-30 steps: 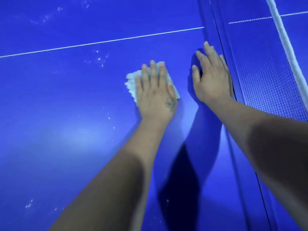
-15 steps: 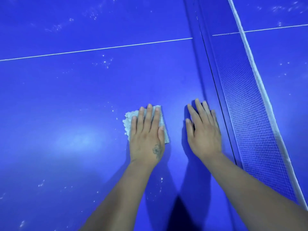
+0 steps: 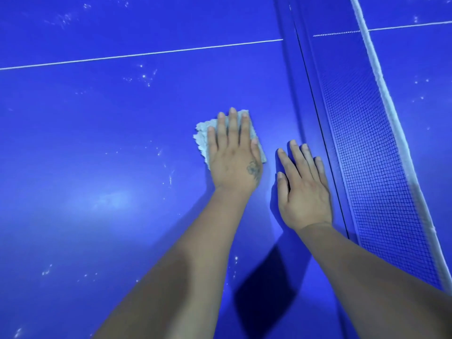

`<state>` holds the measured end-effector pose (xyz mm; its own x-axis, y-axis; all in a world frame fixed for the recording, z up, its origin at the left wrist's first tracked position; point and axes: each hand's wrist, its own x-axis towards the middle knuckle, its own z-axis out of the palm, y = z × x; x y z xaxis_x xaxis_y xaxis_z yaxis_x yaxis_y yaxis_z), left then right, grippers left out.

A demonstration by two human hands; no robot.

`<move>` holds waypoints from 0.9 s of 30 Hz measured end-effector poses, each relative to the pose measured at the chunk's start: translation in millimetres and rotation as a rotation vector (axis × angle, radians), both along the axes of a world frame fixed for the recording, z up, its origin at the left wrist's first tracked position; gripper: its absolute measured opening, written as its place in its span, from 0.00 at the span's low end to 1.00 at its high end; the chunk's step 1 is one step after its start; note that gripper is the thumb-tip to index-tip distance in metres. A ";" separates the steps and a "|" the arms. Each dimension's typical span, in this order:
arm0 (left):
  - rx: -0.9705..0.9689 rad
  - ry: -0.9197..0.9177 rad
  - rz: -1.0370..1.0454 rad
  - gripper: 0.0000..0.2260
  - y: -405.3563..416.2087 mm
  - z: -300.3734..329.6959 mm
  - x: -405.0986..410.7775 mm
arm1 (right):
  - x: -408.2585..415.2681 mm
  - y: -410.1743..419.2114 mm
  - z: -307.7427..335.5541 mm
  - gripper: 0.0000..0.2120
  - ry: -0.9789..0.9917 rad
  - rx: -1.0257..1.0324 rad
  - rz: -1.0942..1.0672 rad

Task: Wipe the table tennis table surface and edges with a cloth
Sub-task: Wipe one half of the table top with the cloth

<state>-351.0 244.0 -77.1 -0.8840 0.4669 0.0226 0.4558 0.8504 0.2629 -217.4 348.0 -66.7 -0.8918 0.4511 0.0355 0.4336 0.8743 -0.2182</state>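
1. Change: over the last second the left hand (image 3: 232,157) and the cloth (image 3: 201,138) under it came back toward the person and have now gone out again a short way, always close to the net (image 3: 371,155). The head moved as well, so part of this shift is only the view.

2. Change: the right hand (image 3: 303,189) slid back along the foot of the net and now sits a little behind the left hand, where a second ago it was ahead of it.

3. Hands now: the left hand lies flat with straight fingers, pressing the pale cloth onto the blue tabletop (image 3: 97,143); it grips nothing. The right hand is flat and released too, palm down on bare tabletop just beside the net, holding nothing.

4. Where the cloth is: on the tabletop, mostly covered by the left hand, its frayed edge showing to the left and past the fingertips. It lies between the white line (image 3: 146,54) and the person, near the net but apart from it.

5. Meaning for the task: this looks like back-and-forth strokes along the strip by the net. White specks (image 3: 146,77) show farther out and to the left, so much surface seems unwiped. No table edge is in view.

6. Writing: no brand, label or text can be read. The left hand bears a small dark mark, too small to make out.
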 end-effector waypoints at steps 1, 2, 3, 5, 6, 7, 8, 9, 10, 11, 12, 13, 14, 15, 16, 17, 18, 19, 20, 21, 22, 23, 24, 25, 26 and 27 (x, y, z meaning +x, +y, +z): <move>0.002 0.002 -0.046 0.28 2.2 0.4 10.7 | 0.0 -0.3 -0.3 0.26 0.002 0.006 0.000; 0.004 -0.001 -0.084 0.28 2.3 1.2 22.7 | 0.1 -0.5 -0.7 0.26 0.000 0.013 0.003; 0.006 -0.010 -0.111 0.27 0.1 2.3 35.4 | 0.1 -0.7 -1.2 0.26 -0.003 0.016 0.007; 0.010 -0.031 -0.147 0.27 -11.4 4.8 60.3 | -0.6 -1.0 -1.8 0.27 -0.009 0.020 0.010; 0.004 -0.037 -0.160 0.27 -19.9 5.8 71.5 | -0.9 -1.0 -1.7 0.27 -0.010 0.024 0.009; -0.005 -0.041 -0.169 0.27 -30.0 6.5 81.0 | -1.1 -0.7 -1.6 0.27 -0.011 0.028 0.007; -0.013 -0.044 -0.172 0.27 -41.3 7.0 88.6 | -1.0 -0.6 -1.6 0.27 -0.011 0.027 0.007; -0.019 -0.046 -0.166 0.27 -52.9 7.2 93.6 | -0.8 -0.2 -1.6 0.27 -0.010 0.025 0.008; -0.027 -0.046 -0.152 0.27 -64.1 7.5 96.2 | -0.6 0.0 -1.6 0.27 -0.011 0.022 0.009; -0.034 -0.046 -0.131 0.27 -74.6 8.5 96.3 | -0.3 0.2 -1.4 0.27 -0.013 0.020 0.009; -0.039 -0.043 -0.109 0.27 -83.9 8.9 93.4 | -0.2 0.4 -1.3 0.27 -0.017 0.019 0.010; -0.045 -0.039 -0.084 0.27 -92.4 8.9 87.6 | 0.0 0.6 -0.9 0.27 -0.023 0.019 0.011; -0.051 -0.033 -0.055 0.27 -100.2 8.1 79.4 | 0.3 0.1 -0.7 0.27 -0.029 0.018 0.011; -0.057 -0.024 -0.021 0.27 -106.2 6.5 68.2 | 0.1 -0.2 -0.6 0.27 -0.031 0.018 0.009; -0.064 -0.018 0.013 0.27 -110.0 3.8 54.4 | -0.3 0.1 -0.8 0.27 -0.034 0.018 0.007; -0.067 -0.017 0.049 0.27 -111.7 1.5 39.2 | -0.3 0.3 -0.1 0.27 -0.037 0.017 0.008; -0.064 -0.015 0.091 0.27 -111.0 -0.2 24.0 | -0.9 0.2 0.4 0.27 -0.041 0.015 0.010; -0.056 -0.011 0.129 0.27 -107.1 -2.1 9.5 | -1.3 0.0 0.7 0.27 -0.046 0.016 0.011; -0.043 -0.006 0.159 0.27 -100.2 -3.8 -3.1 | -1.5 -0.1 0.8 0.28 -0.053 0.018 0.010; -0.028 -0.007 0.179 0.27 -91.6 -4.9 -13.8 | -1.2 0.0 0.8 0.28 -0.058 0.018 0.010; -0.015 -0.010 0.193 0.27 -82.0 -5.4 -21.9 | -0.9 0.1 0.5 0.28 -0.060 0.019 0.010; -0.008 -0.015 0.200 0.28 -71.7 -5.3 -27.2 | 0.0 0.3 0.5 0.28 -0.062 0.023 0.008; -0.005 -0.017 0.198 0.28 -61.2 -5.2 -29.5 | 0.3 0.2 0.0 0.28 -0.064 0.030 0.008; 0.002 -0.020 0.187 0.28 -51.2 -4.4 -29.1 | -0.1 0.4 -0.3 0.28 -0.063 0.037 0.009; 0.009 -0.020 0.163 0.28 -41.8 -3.1 -25.5 | -0.8 0.9 -0.1 0.28 -0.061 0.039 0.010; 0.014 -0.014 0.126 0.28 -33.1 -2.0 -18.6 | -1.2 1.1 0.3 0.28 -0.058 0.040 0.008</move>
<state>-369.6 210.9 -79.2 -0.9358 0.3521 0.0151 0.3419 0.8968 0.2809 -218.6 349.0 -66.4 -0.8965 0.4430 0.0016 0.4373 0.8854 -0.1575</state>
